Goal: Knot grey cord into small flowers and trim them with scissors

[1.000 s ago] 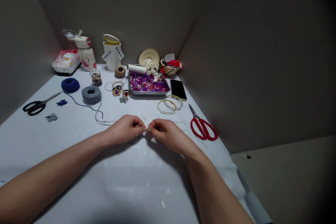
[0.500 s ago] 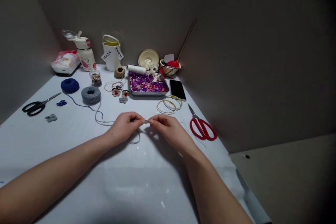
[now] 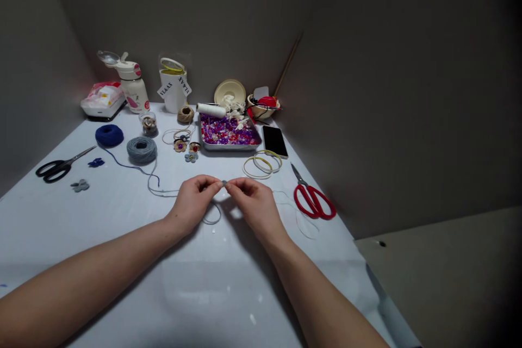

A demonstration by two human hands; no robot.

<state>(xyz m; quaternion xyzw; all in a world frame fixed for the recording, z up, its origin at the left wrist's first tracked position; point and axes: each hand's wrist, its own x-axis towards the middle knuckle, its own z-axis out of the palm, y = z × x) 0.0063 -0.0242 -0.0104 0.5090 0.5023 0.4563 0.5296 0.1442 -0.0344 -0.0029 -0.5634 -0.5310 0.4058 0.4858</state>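
Pinched grey bit (image 3: 224, 182) too small to identify, forearms (image 3: 85, 288) cut off

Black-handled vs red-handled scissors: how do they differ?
The black-handled scissors lie far left, the red-handled scissors far right. Black's blades look longer and slimmer; red's look shorter. Black's tips point up and right, red's up and left. Both lie flat with blades closed, neither touched by a hand.

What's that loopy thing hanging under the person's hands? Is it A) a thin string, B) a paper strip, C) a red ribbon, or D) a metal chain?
A. A thin grey string curves in a loop below the left hand and the right hand, whose fingers pinch a tiny grey piece.
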